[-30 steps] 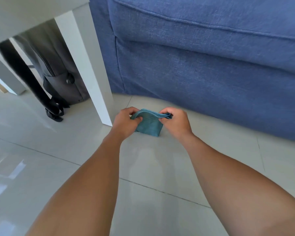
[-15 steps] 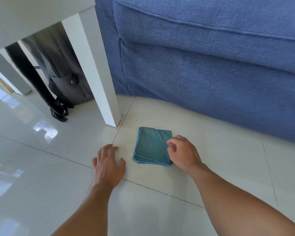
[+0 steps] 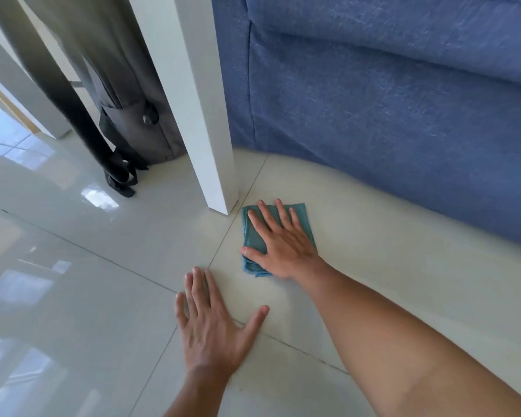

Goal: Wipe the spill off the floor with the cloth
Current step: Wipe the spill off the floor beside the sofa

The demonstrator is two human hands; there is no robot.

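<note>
Pressing flat with fingers spread, the right hand (image 3: 283, 245) pins the folded cloth (image 3: 254, 233) to the floor (image 3: 388, 266) at frame centre, left hand (image 3: 214, 326) open alongside; no spill shows, so wiping seems barely begun

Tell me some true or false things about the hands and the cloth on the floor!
1. The right hand lies flat on the teal cloth. True.
2. The left hand is holding the cloth. False: it rests flat on the bare floor.
3. The cloth is crumpled in a ball. False: it is folded flat.
4. The cloth lies near the white table leg. True.
5. The sofa is blue. True.
</note>
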